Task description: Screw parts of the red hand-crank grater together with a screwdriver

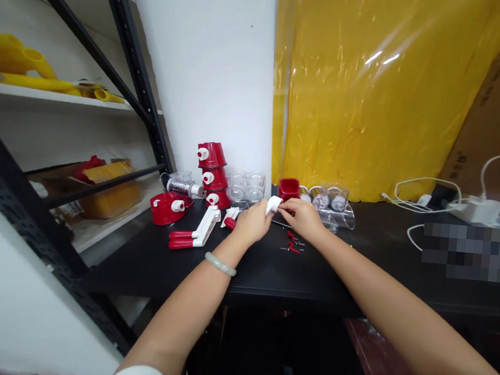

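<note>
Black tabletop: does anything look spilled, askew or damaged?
Nothing looks spilled or visibly damaged. Only the small red parts stand out: they lie scattered at odd angles on the black tabletop, near the right hand, while three red housings are neatly stacked.

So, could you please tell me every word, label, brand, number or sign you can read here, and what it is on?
No text can be read clearly.
Brown cardboard at far right: dark printed marks, too blurred to read.
Leftmost red part on the black table: small white patch, any text too small.
</note>
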The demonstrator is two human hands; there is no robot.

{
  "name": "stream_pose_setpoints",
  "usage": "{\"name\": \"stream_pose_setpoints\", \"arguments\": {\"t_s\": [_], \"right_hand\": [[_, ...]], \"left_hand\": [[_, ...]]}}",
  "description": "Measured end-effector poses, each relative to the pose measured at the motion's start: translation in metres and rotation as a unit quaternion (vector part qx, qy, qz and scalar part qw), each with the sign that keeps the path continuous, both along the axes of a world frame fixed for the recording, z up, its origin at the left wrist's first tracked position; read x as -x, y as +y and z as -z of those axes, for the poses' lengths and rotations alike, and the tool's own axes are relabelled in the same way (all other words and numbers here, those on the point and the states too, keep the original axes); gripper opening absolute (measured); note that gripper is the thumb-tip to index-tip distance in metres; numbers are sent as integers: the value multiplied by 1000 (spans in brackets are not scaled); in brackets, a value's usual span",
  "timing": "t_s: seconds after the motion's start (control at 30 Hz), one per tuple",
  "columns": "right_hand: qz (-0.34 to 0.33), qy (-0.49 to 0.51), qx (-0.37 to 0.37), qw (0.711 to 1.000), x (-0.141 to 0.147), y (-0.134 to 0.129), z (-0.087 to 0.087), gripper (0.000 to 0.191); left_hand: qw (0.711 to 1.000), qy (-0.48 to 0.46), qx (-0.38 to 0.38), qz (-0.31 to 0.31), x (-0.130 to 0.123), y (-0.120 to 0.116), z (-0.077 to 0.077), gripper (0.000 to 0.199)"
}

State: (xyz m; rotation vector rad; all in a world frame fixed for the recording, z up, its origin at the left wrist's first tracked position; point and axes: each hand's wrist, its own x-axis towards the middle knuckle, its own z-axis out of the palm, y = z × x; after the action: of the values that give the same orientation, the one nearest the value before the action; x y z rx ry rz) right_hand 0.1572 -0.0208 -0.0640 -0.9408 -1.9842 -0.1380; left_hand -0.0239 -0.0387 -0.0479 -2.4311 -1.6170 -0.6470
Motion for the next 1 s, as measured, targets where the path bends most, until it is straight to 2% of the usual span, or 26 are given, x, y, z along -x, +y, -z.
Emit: {"name": "stream_pose_setpoints", "arguments": {"t_s": [0.2, 0.33, 0.6, 0.77, 1.0], "right_hand": [[82, -17, -5, 997, 5, -14, 1, 18], [105, -14, -2, 994, 8, -18, 0, 15], [58, 76, 47, 994, 3, -12, 3, 8], [7, 15, 56, 998, -9, -7, 2, 7], [-58, -93, 128, 986, -13, -1, 12, 10]], "left_hand": [[1000, 8, 6, -2, -3, 0, 2, 29], [1000, 8, 10, 5, -4, -1, 0, 29], [1000, 0, -6, -4, -5, 1, 1, 25], [1000, -24, -15, 9, -1, 6, 1, 25], [993, -109, -29, 35, 2, 11, 2, 26]]}}
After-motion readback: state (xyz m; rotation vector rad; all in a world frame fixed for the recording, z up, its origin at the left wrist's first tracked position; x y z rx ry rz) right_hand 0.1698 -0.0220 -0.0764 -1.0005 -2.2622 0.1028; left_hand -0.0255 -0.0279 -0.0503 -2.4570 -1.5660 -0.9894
